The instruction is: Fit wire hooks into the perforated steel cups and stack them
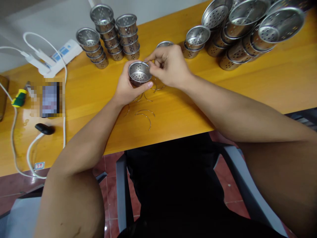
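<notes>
The left hand (128, 87) cups a small perforated metal cup (139, 73) above the middle of the desk (247, 82). The right hand (170, 66) pinches at the cup's rim, fingers closed. Loose wire rings (145, 114) lie near the desk's front edge below.

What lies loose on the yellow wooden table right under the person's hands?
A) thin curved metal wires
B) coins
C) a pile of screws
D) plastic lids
A: several thin curved metal wires lie on the yellow wooden table just below the left hand, which holds a small perforated steel cup, and the right hand.
</notes>
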Tool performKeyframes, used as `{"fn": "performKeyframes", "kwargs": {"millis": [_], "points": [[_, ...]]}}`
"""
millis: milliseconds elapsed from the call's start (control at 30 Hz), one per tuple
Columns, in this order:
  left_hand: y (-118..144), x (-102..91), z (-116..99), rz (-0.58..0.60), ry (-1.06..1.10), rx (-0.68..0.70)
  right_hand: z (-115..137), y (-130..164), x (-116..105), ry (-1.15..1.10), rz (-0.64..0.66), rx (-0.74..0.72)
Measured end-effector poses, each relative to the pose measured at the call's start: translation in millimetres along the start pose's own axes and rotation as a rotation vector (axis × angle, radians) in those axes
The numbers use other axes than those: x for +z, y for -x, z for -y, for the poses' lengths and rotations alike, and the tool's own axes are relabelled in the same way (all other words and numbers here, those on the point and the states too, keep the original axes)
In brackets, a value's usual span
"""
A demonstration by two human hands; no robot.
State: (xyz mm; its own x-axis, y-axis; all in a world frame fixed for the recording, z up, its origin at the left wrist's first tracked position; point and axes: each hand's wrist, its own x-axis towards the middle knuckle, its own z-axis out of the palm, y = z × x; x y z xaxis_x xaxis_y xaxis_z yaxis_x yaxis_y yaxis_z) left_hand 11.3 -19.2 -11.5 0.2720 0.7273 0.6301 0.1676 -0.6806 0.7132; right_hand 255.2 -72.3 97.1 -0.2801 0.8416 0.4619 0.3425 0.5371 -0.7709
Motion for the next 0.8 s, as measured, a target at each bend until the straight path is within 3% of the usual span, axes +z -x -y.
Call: {"fn": "performKeyframes", "kwargs": {"millis": [333, 600, 800], "points": [[-1.7, 1.7, -26.3, -0.029, -0.027, -0.102, 5.3, -0.4, 0.6, 0.011, 0.02, 0.043], [1.6, -0.1, -13.4, 0.028, -0.032, -0.002, 9.2, 0.7, 9.6, 0.038, -0.037, 0.055], [0.5, -1.7, -28.1, -0.011, -0.107, -0.09, 16.0, 2.7, 17.0, -0.002, -0.053, 0.041]]}}
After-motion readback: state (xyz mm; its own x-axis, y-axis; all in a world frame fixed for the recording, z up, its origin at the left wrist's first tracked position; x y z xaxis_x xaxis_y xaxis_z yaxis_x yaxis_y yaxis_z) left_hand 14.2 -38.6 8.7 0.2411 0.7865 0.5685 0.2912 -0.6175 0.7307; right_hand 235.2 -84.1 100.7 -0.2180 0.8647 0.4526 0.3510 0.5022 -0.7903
